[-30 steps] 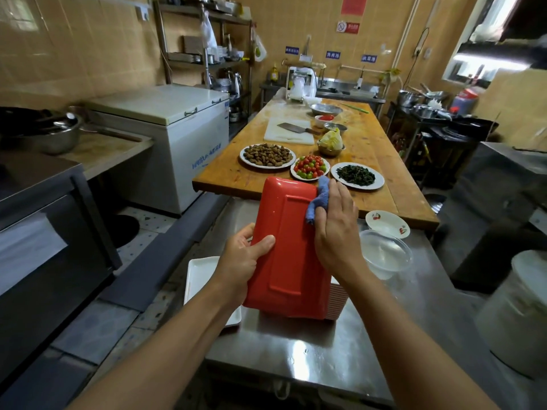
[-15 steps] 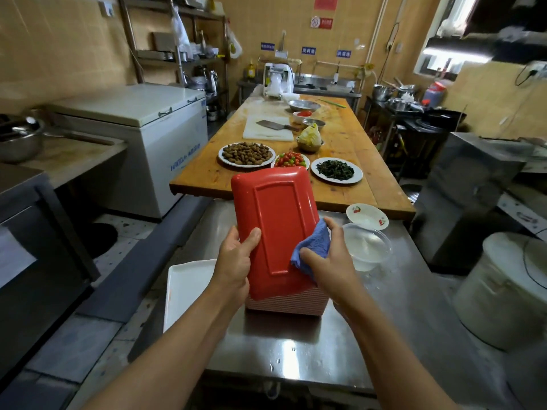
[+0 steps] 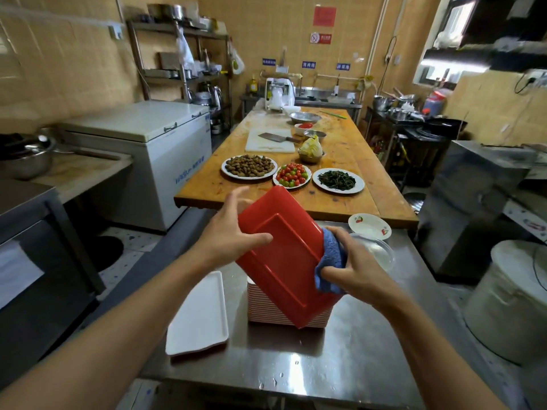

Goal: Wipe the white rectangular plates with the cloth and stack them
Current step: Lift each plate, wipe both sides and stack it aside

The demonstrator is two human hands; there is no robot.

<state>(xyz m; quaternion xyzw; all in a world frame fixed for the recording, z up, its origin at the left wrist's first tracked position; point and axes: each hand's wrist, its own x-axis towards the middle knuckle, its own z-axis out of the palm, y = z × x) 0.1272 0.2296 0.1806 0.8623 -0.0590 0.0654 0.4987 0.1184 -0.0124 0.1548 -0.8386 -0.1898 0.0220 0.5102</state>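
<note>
A rectangular plate (image 3: 284,258) faces me with its red underside, tilted, its far end to the upper left. My left hand (image 3: 229,235) holds its left edge, thumb across the red back and fingers behind it. My right hand (image 3: 356,267) grips a blue cloth (image 3: 330,261) pressed on the plate's right edge. Under the plate stands a stack of plates (image 3: 266,312) with red and white rims. A single white rectangular plate (image 3: 199,315) lies face up at the left on the steel table (image 3: 325,368).
A clear plastic bowl (image 3: 380,253) and a small white saucer (image 3: 370,226) sit behind my right hand. The wooden table (image 3: 349,149) beyond carries plates of food, bowls, a cutting board and a cleaver. A white bucket (image 3: 515,300) stands at the right, a chest freezer (image 3: 154,143) at the left.
The plate has turned from upright to tilted, its top now pointing upper left. My right hand slid the cloth down the right edge. My left hand moved up the left edge.
</note>
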